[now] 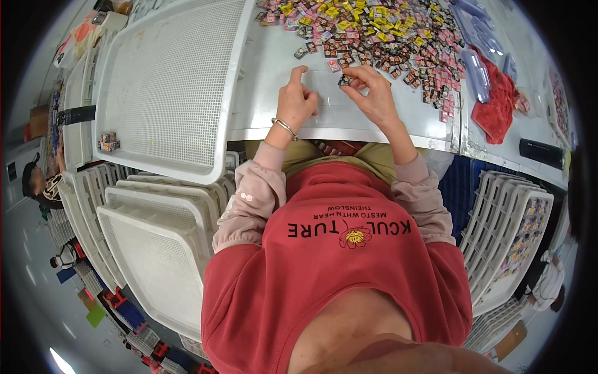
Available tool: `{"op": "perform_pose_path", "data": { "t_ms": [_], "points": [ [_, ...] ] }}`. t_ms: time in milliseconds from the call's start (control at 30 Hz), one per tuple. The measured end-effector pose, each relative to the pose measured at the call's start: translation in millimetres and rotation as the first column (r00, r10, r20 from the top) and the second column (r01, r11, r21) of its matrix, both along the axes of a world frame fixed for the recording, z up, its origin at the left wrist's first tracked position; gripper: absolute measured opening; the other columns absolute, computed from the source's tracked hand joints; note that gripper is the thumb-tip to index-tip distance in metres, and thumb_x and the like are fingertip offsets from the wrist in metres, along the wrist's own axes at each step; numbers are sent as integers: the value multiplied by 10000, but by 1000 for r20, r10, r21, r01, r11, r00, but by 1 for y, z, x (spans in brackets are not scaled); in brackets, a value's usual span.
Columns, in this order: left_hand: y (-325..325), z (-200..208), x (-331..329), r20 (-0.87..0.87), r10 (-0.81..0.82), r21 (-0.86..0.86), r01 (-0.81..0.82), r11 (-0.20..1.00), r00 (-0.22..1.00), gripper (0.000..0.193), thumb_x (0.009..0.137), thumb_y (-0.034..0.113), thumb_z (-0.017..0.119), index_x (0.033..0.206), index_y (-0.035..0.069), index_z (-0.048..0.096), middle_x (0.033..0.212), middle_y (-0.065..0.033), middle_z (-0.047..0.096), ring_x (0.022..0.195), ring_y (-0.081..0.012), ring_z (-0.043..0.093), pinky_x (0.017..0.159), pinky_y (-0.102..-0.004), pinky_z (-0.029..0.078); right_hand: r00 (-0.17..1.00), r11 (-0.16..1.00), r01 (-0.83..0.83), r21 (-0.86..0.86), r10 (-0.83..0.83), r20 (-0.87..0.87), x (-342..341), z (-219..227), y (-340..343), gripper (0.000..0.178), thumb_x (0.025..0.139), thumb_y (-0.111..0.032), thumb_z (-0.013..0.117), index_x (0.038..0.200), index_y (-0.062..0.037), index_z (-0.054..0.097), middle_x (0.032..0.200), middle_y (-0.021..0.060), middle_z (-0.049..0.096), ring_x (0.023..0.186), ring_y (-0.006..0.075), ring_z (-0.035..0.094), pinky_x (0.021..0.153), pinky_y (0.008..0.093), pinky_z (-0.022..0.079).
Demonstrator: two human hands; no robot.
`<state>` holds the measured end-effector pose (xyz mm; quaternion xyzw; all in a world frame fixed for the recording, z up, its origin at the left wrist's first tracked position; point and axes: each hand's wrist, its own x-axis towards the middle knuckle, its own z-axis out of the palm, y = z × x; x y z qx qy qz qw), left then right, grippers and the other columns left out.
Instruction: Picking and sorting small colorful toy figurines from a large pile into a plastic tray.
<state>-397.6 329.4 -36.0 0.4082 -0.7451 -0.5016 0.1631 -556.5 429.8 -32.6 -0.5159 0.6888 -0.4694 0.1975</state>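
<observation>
My right hand (375, 96) pinches a small dark square packet (344, 80) between thumb and fingertips, just above the white tabletop (261, 81). To its left, my left hand (296, 103) hovers near the table's front edge with the index finger raised and bent and the thumb apart. Nothing shows in it. Ahead of both hands spreads a heap of small packets (386, 37) in black, pink and yellow. One pink packet (333, 66) lies at the heap's near edge, close to the right fingertips.
A large white mesh tray (168, 81) lies at the left, with a small block of packets (109, 142) in its near corner. Stacked trays (149, 249) stand below it, others (511, 237) at the right. A red cloth (495, 100) and clear plastic rolls (476, 75) lie right of the heap.
</observation>
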Motion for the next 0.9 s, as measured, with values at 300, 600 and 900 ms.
{"op": "perform_pose_path", "data": {
  "t_ms": [300, 600, 900],
  "points": [
    [-39, -16, -3, 127, -6, -631, 86, 771, 992, 278, 749, 203, 658, 961, 43, 574, 592, -114, 593, 549, -290, 590, 533, -384, 464, 900, 971, -238, -25, 210, -382, -7, -15, -23, 186, 701, -19, 627, 885, -38, 605, 820, 100, 578, 773, 293, 542, 702, 371, 439],
    [-30, -12, 1, 164, -22, -234, 60, 970, 986, 183, 805, 166, 586, 774, -9, 539, 572, -114, 603, 432, -205, 604, 412, -292, 469, 950, 997, -25, 79, 48, -308, 15, 4, -4, 135, 740, -147, 673, 809, -37, 637, 747, 94, 581, 662, 262, 588, 595, 355, 460],
    [-8, -2, 17, 34, -21, 204, 13, 979, 999, 199, 854, 165, 532, 752, -5, 510, 600, -94, 606, 437, -151, 594, 355, -232, 422, 890, 951, 170, 258, -35, -455, 32, -5, -16, 231, 733, -264, 692, 793, -54, 615, 770, 91, 593, 677, 297, 602, 579, 395, 470]
  ]
}}
